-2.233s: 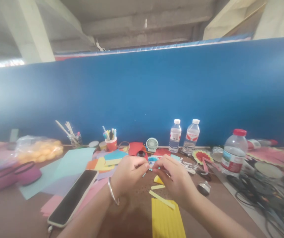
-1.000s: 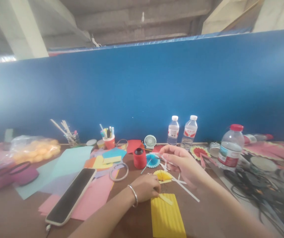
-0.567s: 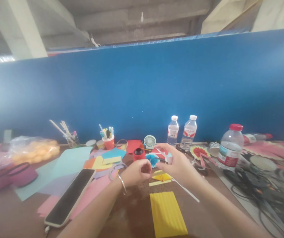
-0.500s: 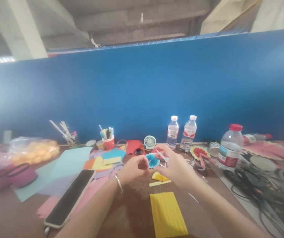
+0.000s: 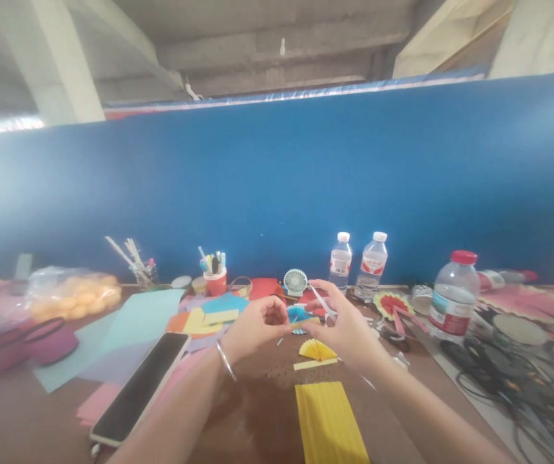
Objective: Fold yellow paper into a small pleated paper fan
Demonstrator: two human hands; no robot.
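My left hand [image 5: 252, 327] and my right hand [image 5: 343, 324] are raised close together above the brown table [image 5: 262, 406]. Both pinch a thin yellow paper strip [image 5: 306, 320] between their fingertips. A narrow white strip [image 5: 322, 301] also sticks up from my right fingers. Behind the hands lies a small blue paper fan [image 5: 297, 314]. A folded yellow paper fan [image 5: 316, 349] lies just below the hands, with another yellow strip [image 5: 314, 364] under it. A pleated yellow sheet [image 5: 329, 422] lies nearest me. A metal bangle [image 5: 224, 361] circles my left wrist.
A phone [image 5: 142, 385] rests on pink paper at the left, beside light blue sheets [image 5: 142, 309]. A pen cup [image 5: 215, 278], a small fan [image 5: 296, 281], two water bottles [image 5: 339, 263] and a larger bottle [image 5: 453, 295] stand along the blue partition [image 5: 277, 187]. Cables [image 5: 513, 380] lie at the right.
My left hand rose from the pleated yellow sheet to meet my right hand. Both now pinch a yellow strip. The red spool and the ring seen a second ago are out of sight.
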